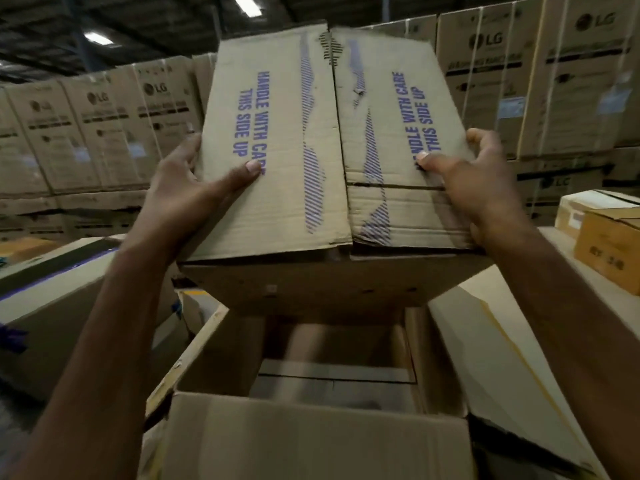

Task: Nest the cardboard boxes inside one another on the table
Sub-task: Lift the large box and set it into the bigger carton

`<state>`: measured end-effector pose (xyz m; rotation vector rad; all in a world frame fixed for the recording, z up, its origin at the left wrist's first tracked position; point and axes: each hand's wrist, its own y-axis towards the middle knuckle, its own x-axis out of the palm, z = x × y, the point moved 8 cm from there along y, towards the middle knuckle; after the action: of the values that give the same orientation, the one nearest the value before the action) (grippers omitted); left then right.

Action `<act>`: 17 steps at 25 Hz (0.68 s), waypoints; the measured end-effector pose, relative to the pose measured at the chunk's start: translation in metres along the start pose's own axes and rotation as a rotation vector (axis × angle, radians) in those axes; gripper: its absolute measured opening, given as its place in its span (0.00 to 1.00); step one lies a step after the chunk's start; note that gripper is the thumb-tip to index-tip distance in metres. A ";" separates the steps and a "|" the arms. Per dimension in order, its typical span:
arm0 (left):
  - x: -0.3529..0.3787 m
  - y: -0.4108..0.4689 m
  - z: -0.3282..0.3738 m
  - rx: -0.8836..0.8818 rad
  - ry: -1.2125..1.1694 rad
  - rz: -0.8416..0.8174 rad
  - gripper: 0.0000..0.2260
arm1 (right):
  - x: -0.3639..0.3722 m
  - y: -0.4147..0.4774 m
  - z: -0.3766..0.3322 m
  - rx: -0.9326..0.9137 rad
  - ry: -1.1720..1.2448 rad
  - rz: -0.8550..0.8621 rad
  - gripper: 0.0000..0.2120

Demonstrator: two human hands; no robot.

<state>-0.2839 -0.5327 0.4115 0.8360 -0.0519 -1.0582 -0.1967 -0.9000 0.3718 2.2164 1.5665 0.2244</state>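
A closed cardboard box (311, 150) with blue "HANDLE WITH CARE THIS SIDE UP" print and torn tape along its seam hangs in the air, tilted toward me. My left hand (187, 199) grips its left side, thumb on the top flap. My right hand (474, 188) grips its right side the same way. Directly below it stands a larger open cardboard box (214, 355) with its flaps spread outward; its inside looks empty. The held box's lower edge sits just above that opening.
Tall stacks of LG cartons (519, 64) line the back. A long taped box (52, 289) lies at left. Two small boxes (606, 244) sit at right on a pale surface (561, 251).
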 end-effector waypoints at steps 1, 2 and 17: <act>-0.001 0.003 -0.010 -0.031 -0.010 -0.032 0.23 | 0.005 -0.003 0.003 0.031 -0.016 0.000 0.45; 0.000 0.006 -0.021 -0.055 -0.016 -0.071 0.21 | 0.012 -0.008 0.007 0.058 -0.037 0.001 0.44; 0.010 -0.001 -0.119 -0.295 0.098 -0.295 0.39 | 0.045 -0.046 0.024 0.232 -0.373 -0.135 0.36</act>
<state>-0.2298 -0.4720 0.3241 0.6369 0.3123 -1.2631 -0.2115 -0.8509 0.3260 2.1469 1.5824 -0.4070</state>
